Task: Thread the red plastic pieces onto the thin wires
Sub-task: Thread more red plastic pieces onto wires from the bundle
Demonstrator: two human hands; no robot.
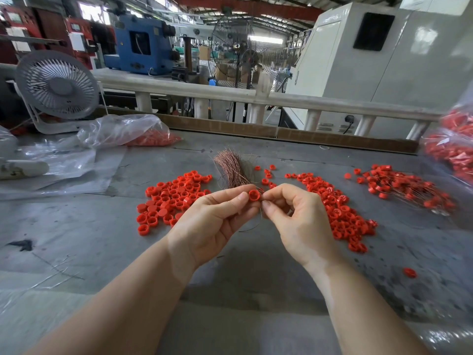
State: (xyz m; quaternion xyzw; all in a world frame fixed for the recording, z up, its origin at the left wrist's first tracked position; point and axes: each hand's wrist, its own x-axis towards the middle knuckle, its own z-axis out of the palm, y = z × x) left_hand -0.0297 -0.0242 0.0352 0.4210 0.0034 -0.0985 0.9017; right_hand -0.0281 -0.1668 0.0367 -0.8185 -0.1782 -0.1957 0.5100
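My left hand (217, 216) pinches a small red plastic cap (254, 195) between thumb and fingertips, its open side facing me. My right hand (294, 216) pinches a thin wire (260, 213) right beside the cap; the wire curls down between the hands. Behind the hands lies a bundle of thin copper wires (231, 170). A pile of red caps (171, 198) sits to the left, a second pile of red pieces (340, 213) to the right. Farther right lie red pieces strung on wires (404, 188).
The grey worktable (76, 239) carries clear plastic bags, one with red pieces (143, 134) at back left, another bag of red pieces (453, 149) at the right edge. A grey desk fan (57, 85) stands at back left. One stray red cap (410, 272) lies near right.
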